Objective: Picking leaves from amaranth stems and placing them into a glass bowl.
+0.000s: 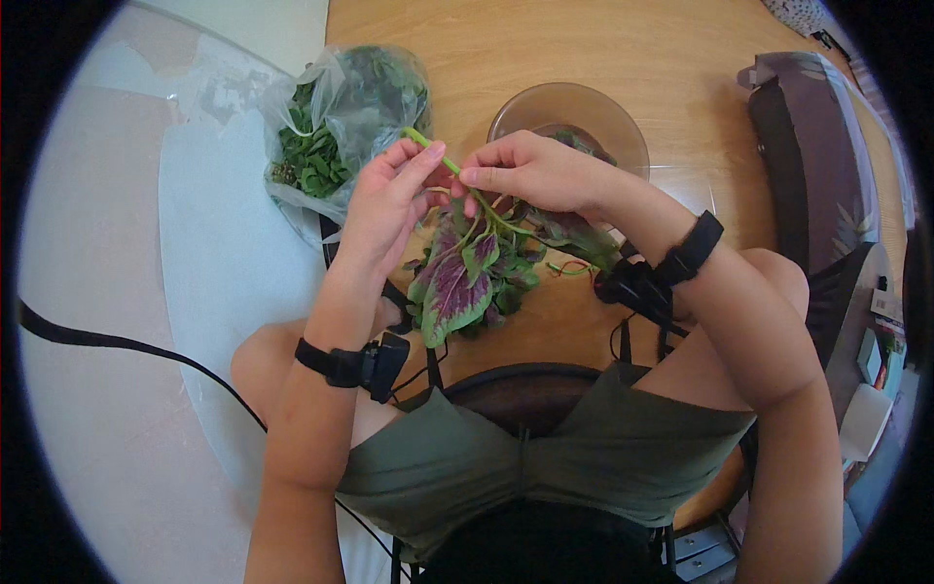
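Between both hands a green stem of red-and-green amaranth (476, 263) slants down to the right, its purple-veined leaves hanging below. My left hand (400, 191) pinches the stem near its upper end. Close beside it, the thumb and fingers of my right hand (531, 172) grip the same stem. Under the hanging leaves lies a pile of leafy greens (514, 288), partly covered. Behind my right hand is a brown translucent bowl (569, 95) with some greens inside, largely hidden by the hand and forearm.
A clear plastic bag (379, 80) full of green leaves stands at the upper left. Stem scraps (570, 269) lie on the wood-look floor (467, 44) right of the pile. A purple cushioned piece of furniture (824, 146) is at the right. A black cable (146, 349) runs along the left.
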The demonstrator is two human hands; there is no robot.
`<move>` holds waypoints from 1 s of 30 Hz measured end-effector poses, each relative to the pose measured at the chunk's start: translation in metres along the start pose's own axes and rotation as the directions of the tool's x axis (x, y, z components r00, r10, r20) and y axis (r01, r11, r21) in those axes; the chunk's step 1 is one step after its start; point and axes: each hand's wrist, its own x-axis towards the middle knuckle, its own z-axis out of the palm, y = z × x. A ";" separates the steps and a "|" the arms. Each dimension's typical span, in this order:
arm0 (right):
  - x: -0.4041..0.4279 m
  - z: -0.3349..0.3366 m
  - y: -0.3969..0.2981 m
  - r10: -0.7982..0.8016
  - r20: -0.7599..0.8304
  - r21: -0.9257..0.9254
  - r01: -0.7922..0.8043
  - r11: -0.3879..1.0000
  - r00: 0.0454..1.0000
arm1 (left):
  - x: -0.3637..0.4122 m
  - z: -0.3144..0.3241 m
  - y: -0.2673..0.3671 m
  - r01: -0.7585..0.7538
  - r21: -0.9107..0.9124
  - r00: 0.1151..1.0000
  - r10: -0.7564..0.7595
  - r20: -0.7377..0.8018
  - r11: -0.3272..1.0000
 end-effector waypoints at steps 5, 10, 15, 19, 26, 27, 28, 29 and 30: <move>0.002 -0.001 0.003 -0.004 0.027 -0.002 0.004 1.000 1.000 | 0.000 0.003 -0.002 -0.017 -0.001 1.000 0.017 -0.010 1.000; 0.006 0.005 0.004 -0.052 -0.080 -0.108 0.044 0.993 0.995 | -0.001 0.006 -0.003 -0.094 0.015 0.992 0.095 -0.078 0.995; 0.008 0.006 0.012 -0.097 -0.181 -0.341 0.030 0.940 0.979 | -0.003 0.013 -0.006 -0.261 0.433 0.942 0.326 -0.081 0.863; 0.006 0.009 0.016 -0.223 -0.217 -0.533 0.076 0.843 0.950 | -0.012 0.020 -0.006 -0.276 0.524 0.940 0.340 -0.027 0.806; 0.004 0.014 0.016 -0.320 -0.233 -0.668 0.088 0.739 0.919 | -0.003 0.016 -0.006 -0.228 0.466 0.938 0.321 -0.129 0.855; 0.004 0.016 0.015 -0.375 -0.237 -0.660 0.135 0.739 0.896 | -0.001 0.013 -0.006 -0.199 0.358 0.946 0.274 -0.173 0.912; 0.004 0.017 0.014 -0.428 -0.241 -0.653 0.181 0.735 0.871 | 0.000 0.012 -0.005 -0.200 0.358 0.946 0.275 -0.173 0.912; 0.002 0.018 0.012 -0.429 -0.241 -0.654 0.181 0.735 0.870 | 0.000 0.012 -0.004 -0.191 0.270 0.953 0.244 -0.180 0.944; 0.000 0.019 0.006 -0.383 -0.274 -0.655 0.120 0.746 0.882 | 0.000 0.011 -0.003 -0.178 0.179 0.960 0.211 -0.185 0.968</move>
